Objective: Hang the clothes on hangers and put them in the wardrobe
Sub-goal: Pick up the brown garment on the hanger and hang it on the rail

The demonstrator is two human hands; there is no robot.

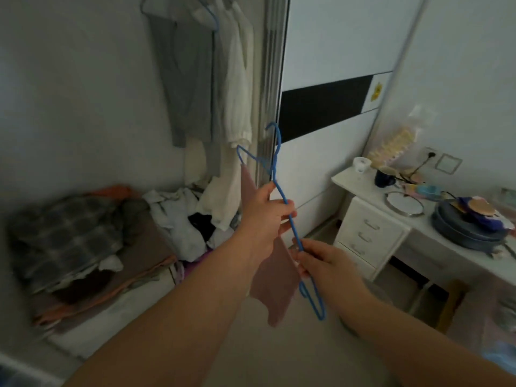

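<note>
In mid-air before the open wardrobe (195,79), both hands grip a thin blue wire hanger (282,196) with a pink cloth (275,286) draped on it. Its long axis tilts steeply: left hand (266,216) higher, nearer the hook; right hand (321,261) pinches lower.

You have two hands up: left hand (268,210), right hand (321,261). One blue hanger (282,191) held between them, one pink cloth (275,280) on it. Second blue hanger (208,13) on the rail. Hanging there: one grey garment (184,79), about two white ones (237,88). One desk (371,191), three drawer handles (364,237), one mug (384,177), one mirror (405,203).
</note>
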